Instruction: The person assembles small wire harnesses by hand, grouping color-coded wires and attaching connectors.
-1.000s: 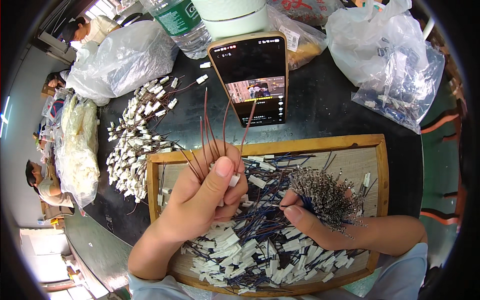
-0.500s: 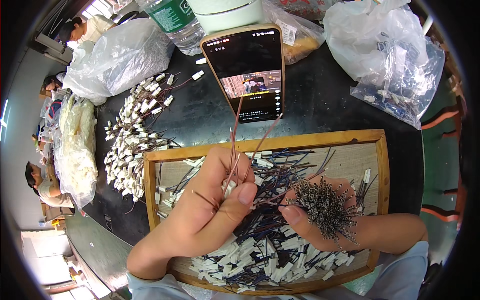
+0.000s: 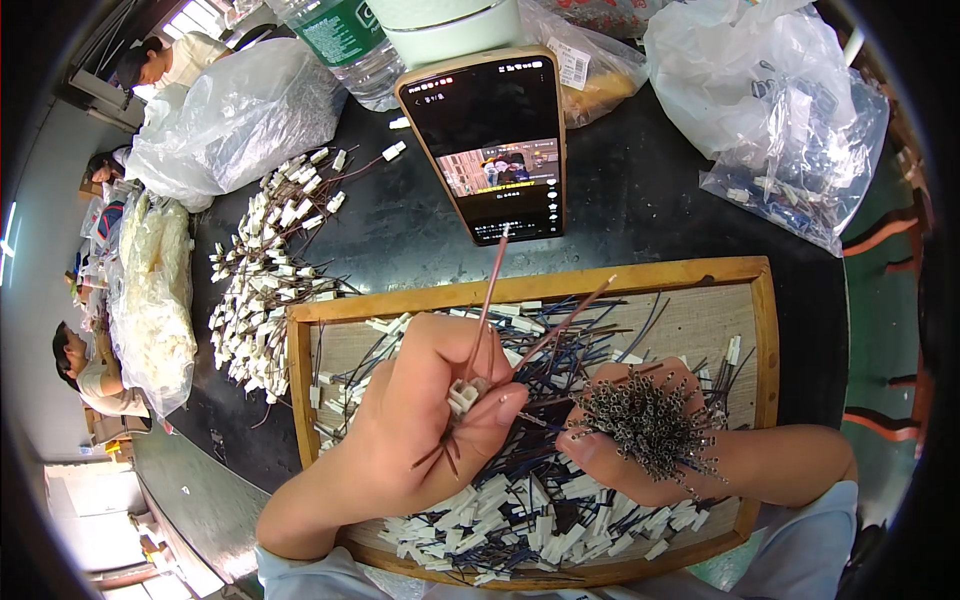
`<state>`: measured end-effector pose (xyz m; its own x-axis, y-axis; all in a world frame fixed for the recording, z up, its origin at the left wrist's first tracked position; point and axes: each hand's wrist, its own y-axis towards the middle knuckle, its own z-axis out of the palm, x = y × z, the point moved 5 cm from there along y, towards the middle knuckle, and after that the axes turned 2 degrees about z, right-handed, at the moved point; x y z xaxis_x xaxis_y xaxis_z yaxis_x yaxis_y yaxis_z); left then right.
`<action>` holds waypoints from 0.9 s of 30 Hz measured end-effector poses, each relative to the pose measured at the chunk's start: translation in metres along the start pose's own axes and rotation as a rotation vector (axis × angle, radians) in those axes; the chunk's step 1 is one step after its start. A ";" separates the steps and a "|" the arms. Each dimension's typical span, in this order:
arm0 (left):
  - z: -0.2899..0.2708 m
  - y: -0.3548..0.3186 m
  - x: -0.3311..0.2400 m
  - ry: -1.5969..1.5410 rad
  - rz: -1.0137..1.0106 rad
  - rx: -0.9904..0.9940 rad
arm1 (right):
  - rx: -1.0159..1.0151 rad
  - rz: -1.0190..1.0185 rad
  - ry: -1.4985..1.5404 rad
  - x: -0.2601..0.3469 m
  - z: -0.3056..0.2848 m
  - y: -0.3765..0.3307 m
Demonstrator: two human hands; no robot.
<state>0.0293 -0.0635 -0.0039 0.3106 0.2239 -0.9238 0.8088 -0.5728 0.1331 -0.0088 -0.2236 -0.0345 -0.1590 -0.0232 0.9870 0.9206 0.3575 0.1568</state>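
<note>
My left hand (image 3: 385,430) is closed around a few brown wires (image 3: 487,300), with a small white connector housing (image 3: 463,397) showing between the curled fingers and thumb. Two of the wires stick up past the knuckles, and short ends poke out below the palm. Wrapped in my right hand (image 3: 612,468) is a thick bundle of wires (image 3: 648,425), its metal terminal ends facing up. A thin wire spans the gap between both hands. Underneath lies a wood-framed tray (image 3: 765,350) holding many white connectors (image 3: 545,525) on dark blue and brown wires.
Beyond the tray a phone (image 3: 495,150) leans against a pale green container (image 3: 450,30), beside a water bottle (image 3: 335,45). A pile of wired white connectors (image 3: 265,290) lies at left. Plastic bags (image 3: 770,110) sit around the black table's far side. Other people (image 3: 95,370) work at left.
My left hand has opened its grip slightly and turned, so the white connector shows more. Its upright wires have shifted right and lower. The right hand keeps its bundle in nearly the same place.
</note>
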 end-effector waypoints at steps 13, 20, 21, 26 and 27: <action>0.018 0.001 -0.013 0.373 0.374 0.129 | -0.062 0.521 0.606 -0.032 0.016 -0.020; 0.013 -0.003 -0.015 0.457 0.379 0.127 | 0.037 0.396 0.540 -0.019 0.017 -0.009; 0.009 -0.001 -0.018 0.457 0.383 0.129 | 0.007 0.318 0.383 -0.017 0.013 -0.005; -0.024 -0.002 -0.011 0.472 0.310 -0.089 | -0.223 0.111 -0.022 -0.012 -0.006 -0.004; -0.027 -0.003 -0.011 0.429 0.253 -0.102 | -0.249 0.074 -0.105 -0.008 -0.009 -0.002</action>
<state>0.0369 -0.0428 0.0151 0.6632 0.4040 -0.6300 0.7196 -0.5757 0.3883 -0.0060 -0.2324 -0.0424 -0.1118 0.0955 0.9891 0.9884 0.1139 0.1007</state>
